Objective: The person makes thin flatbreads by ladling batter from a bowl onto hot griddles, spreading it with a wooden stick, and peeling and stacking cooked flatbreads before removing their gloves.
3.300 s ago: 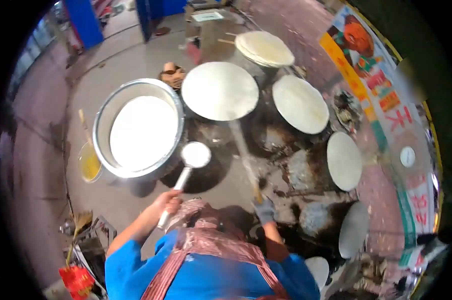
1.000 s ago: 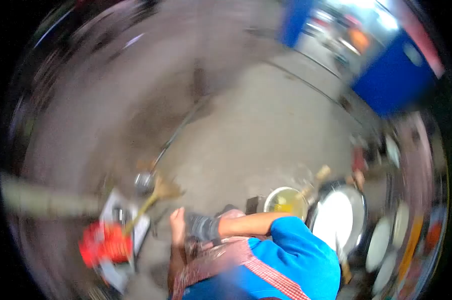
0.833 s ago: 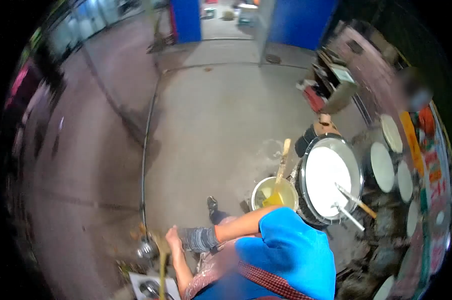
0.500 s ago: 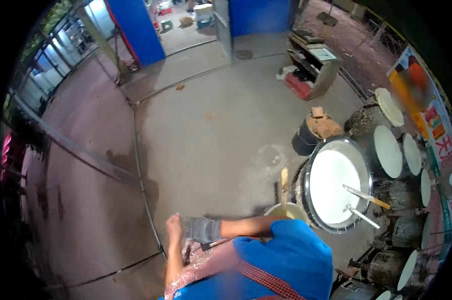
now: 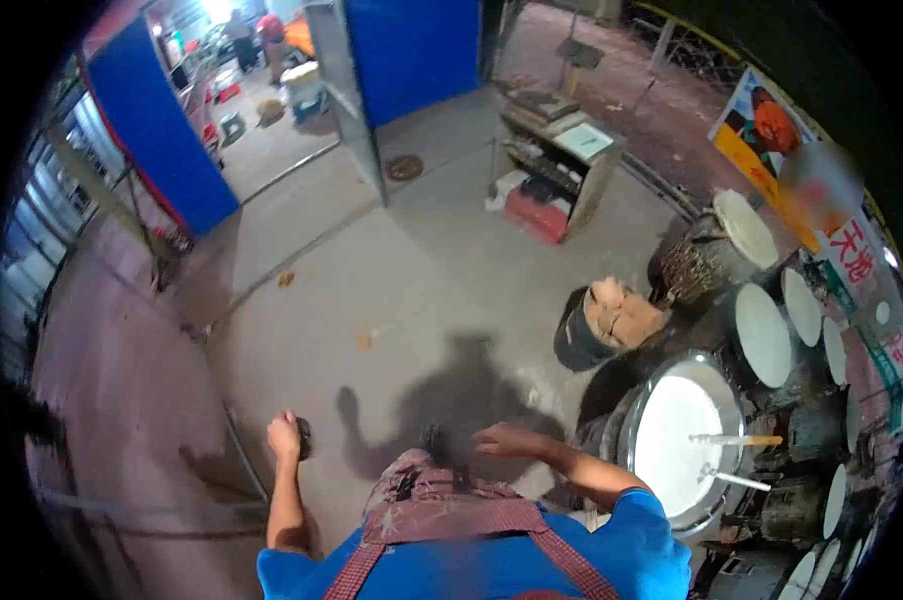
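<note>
My left hand [image 5: 285, 436] is closed at the lower left, with a dark grey glove [image 5: 305, 438] bunched at its side. My right hand [image 5: 504, 440] is bare, held out in front of the red checked apron [image 5: 452, 515] with its fingers stretched to the left and nothing in them. Right of it stands a wide metal basin [image 5: 629, 440] of white batter. A wooden-handled tool [image 5: 747, 440] and a white-handled ladle [image 5: 740, 481] rest in the basin with their handles over its right rim.
A black bucket [image 5: 575, 343] of brown pieces stands behind the basin. Round pale griddle tops [image 5: 763, 335] line the right side. Farther back are a low shelf [image 5: 594, 190], blue panels [image 5: 417, 60] and an open doorway. A dark hose [image 5: 247, 455] lies on the floor at left.
The grey glove is off my right hand and beside my left. My hands have moved apart. The view has swung left and up, then partly back toward the basin, where both tools now rest.
</note>
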### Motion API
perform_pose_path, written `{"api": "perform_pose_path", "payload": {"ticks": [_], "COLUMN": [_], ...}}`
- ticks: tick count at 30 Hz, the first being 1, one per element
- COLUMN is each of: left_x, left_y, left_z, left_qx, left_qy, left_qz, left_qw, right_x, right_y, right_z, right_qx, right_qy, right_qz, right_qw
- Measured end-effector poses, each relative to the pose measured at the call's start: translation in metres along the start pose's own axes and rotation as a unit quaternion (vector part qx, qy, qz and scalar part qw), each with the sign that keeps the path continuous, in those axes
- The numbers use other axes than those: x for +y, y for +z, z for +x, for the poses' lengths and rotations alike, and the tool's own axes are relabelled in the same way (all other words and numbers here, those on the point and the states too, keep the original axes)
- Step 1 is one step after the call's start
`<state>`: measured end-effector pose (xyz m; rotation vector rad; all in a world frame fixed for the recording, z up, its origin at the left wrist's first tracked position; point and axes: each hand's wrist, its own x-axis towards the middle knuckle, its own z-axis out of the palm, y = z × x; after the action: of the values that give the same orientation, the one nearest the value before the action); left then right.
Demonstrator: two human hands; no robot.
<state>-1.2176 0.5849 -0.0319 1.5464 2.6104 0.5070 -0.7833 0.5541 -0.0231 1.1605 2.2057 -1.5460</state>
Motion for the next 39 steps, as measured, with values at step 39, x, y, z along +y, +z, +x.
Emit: {"api": "perform_pose_path", "payload": {"ticks": [39], "left_x": [0.822], "left_y": [0.48], "left_z": [0.568], "left_qx": [-0.435], "left_qy": [0.244], "left_qz": [-0.114], "left_qw": [0.859], "right_x": [0.694], "right_y": [-1.098], "right_z": [0.067], "right_qx": [0.741], "right_qy": [0.362], "right_qz": [-0.134], "right_qw": [0.549]}}
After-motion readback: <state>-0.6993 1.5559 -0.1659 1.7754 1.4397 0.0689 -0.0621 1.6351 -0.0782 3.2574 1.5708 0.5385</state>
